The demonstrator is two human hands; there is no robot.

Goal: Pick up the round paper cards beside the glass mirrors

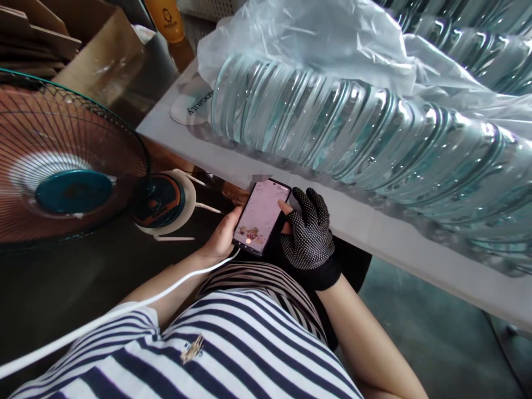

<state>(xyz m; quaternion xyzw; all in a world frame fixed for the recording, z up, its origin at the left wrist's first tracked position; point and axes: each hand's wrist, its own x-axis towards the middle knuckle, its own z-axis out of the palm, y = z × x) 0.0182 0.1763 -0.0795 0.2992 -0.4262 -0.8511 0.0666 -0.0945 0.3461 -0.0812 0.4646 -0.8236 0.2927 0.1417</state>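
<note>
The left hand (222, 235) cradles the phone (261, 216) from beneath, its long axis tilting up and away toward the table (374, 227), while the gloved right hand (310, 235) (thumb on the screen's right edge) grips that side.

The fingers of the left hand (222, 235) are hidden behind the phone (261, 217), so the grip is only partly seen. A small blurred patch is seen just above the phone's top edge. The fan (62, 160) is cut off at the left edge of the frame. The row of glass pieces (374, 144) is veiled by clear plastic wrap (316, 39) and cut off at the right edge. The white cable (124, 310) is lost at the lower left edge.
</note>
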